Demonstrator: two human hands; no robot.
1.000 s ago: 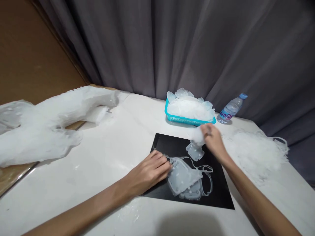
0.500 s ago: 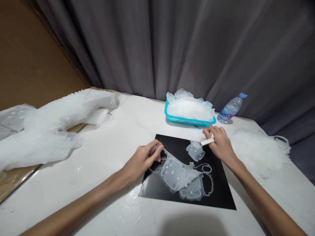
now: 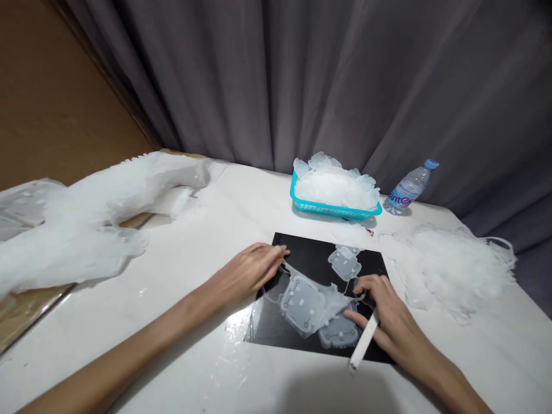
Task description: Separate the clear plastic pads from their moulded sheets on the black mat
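A translucent plastic sheet (image 3: 304, 305) with a cut-out outline, small holes and thin trailing loops lies on a black mat (image 3: 297, 244). Its upper left corner is pinched in the fingers of my left hand (image 3: 259, 265). My right hand (image 3: 388, 316) is over the mat's right side, with a slim white stick-like tool (image 3: 364, 343) tucked in it, pointing down past the mat's front edge. The thumb and index finger are apart at the sheet's right-hand loop. Under the sheet shows another such piece (image 3: 338, 333). A small separate cut piece (image 3: 345, 263) lies near the mat's far edge.
A turquoise basket (image 3: 336, 211) heaped with white translucent pieces stands behind the mat, beside a water bottle (image 3: 407, 190). To the right lies a tangled pile of white scraps (image 3: 457, 270). Stacked white sheets (image 3: 99, 213) lie at left. A grey curtain (image 3: 276, 86) hangs behind the table.
My right hand has come from the mat's far right corner down and nearer, to the sheet's right-hand loop. The white tool now points toward me. My left hand stays at the sheet's corner.
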